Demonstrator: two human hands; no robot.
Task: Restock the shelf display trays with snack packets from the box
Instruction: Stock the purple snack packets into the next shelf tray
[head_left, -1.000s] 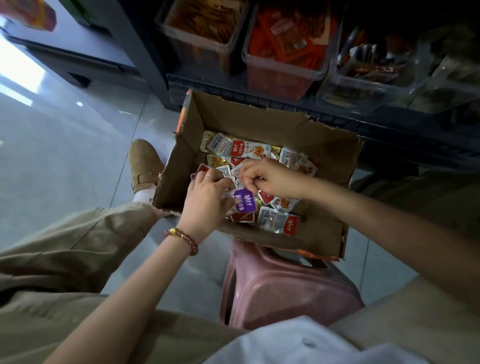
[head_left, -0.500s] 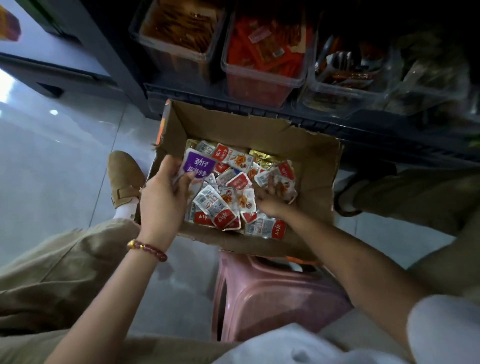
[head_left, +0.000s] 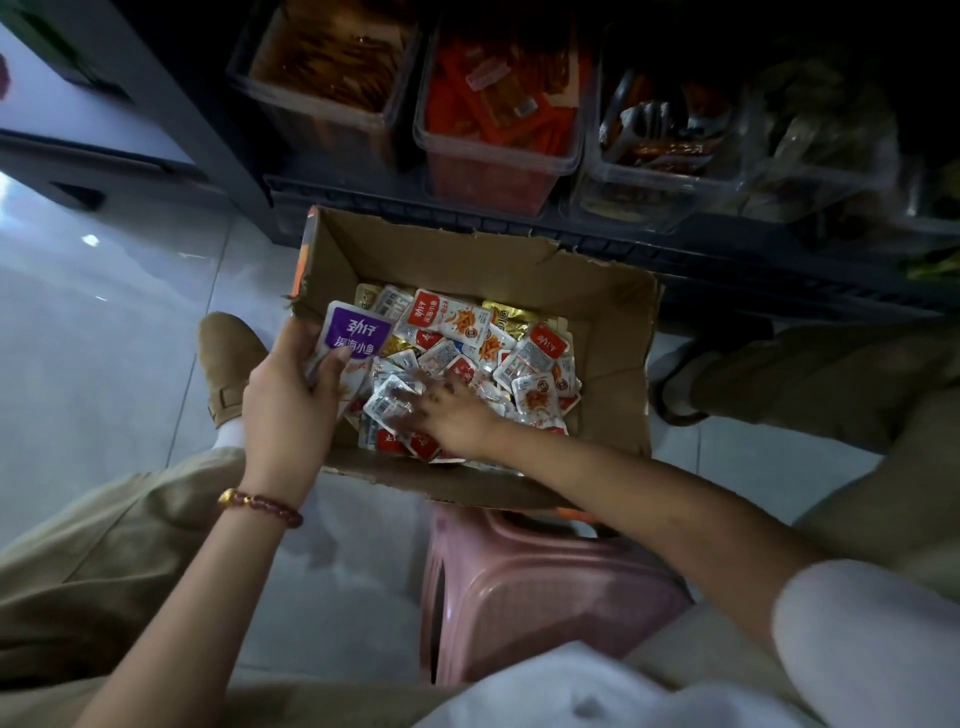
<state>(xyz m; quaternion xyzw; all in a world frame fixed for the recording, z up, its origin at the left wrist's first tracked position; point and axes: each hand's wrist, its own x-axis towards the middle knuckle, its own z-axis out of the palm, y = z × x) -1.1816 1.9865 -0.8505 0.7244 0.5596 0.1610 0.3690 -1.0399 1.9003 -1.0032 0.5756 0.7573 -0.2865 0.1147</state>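
Nearest, a pink stool stands between the person's knees, and the cardboard box appears to rest on it. At the box's near-left corner the left hand has its grip clamped on a purple packet, thumb across its front, with what look like a few more packets behind it. The right hand is down inside the box, fingers laid over the loose snack packets, but it is blurred, so I cannot tell whether its grip is apart or closed on anything. A thick jumble of red-and-white, clear and gold packets covers the box floor, so plenty remains to move. Beyond, on the low dark shelf, the clear display trays sit in a row: the brown-filled tray and the red-filled tray look well stocked, while the next tray along shows only a shallow layer. I judge the work to be at the gathering stage: a handful is being collected, nothing from it has reached a tray, and most of the restocking lies ahead.
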